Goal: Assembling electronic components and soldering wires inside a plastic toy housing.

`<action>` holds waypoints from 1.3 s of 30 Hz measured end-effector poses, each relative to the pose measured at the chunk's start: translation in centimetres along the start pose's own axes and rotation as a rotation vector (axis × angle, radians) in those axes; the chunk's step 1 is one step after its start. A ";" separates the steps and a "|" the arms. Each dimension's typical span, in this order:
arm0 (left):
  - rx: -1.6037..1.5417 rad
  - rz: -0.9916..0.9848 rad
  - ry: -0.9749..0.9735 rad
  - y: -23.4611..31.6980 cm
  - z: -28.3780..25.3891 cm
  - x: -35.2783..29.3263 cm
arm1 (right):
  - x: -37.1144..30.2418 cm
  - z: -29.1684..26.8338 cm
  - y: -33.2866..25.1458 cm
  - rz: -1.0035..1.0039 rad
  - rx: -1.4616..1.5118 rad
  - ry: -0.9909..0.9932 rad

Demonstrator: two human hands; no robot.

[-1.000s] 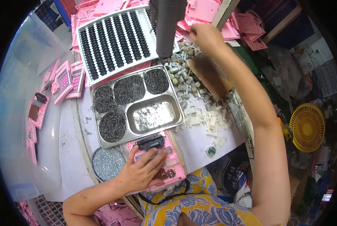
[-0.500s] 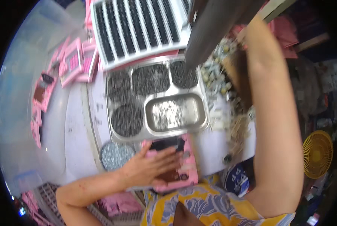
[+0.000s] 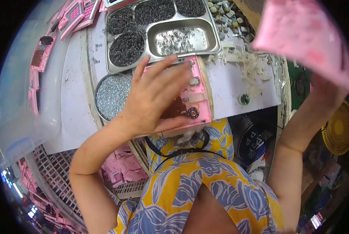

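Note:
On the white table edge in front of me lies a pink plastic toy casing (image 3: 202, 84) with small parts inside, including a round dark piece at its near right corner. My left hand (image 3: 149, 97) rests across its left side, fingers stretched and spread, the thumb along the near edge. The hand covers much of the casing's inside. Off to the right, my right hand (image 3: 328, 91) is raised and gripping a pink plastic shell (image 3: 299, 35). The shell is blurred and hides most of those fingers.
A metal compartment tray (image 3: 146, 28) of small dark springs or screws stands beyond the casing. Beside it sits a round tin of silvery screws (image 3: 112, 93). Whitish plastic bits (image 3: 252, 66) lie at right, pink casings (image 3: 71, 19) at far left. Below left is a grey plastic basket (image 3: 55, 167).
My right arm, earlier reaching far forward, has drawn back and now holds up a pink shell. My left hand stays on the casing. The whole view has shifted toward my body.

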State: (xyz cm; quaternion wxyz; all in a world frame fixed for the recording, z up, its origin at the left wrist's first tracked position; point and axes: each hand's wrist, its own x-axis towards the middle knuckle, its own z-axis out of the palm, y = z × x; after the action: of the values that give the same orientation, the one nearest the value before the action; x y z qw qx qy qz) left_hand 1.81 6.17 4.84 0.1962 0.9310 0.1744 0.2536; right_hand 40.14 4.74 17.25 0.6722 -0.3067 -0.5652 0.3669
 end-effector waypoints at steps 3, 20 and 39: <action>-0.001 -0.092 0.284 3.4 1.3 2.5 | -5.8 7.8 2.4 0.036 0.037 -0.004; -0.403 -0.738 0.267 4.7 2.7 -5.4 | -19.6 12.8 6.5 0.626 -0.747 -0.278; -0.377 -0.992 0.320 7.4 4.6 -8.6 | -16.8 12.9 6.4 0.553 -1.104 -0.827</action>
State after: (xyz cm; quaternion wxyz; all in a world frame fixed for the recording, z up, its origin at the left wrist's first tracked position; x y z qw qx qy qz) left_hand -1.02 -5.16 1.08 0.4264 0.6361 0.5711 0.2958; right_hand 24.95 -5.92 5.24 0.0358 -0.5678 -0.7765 0.2708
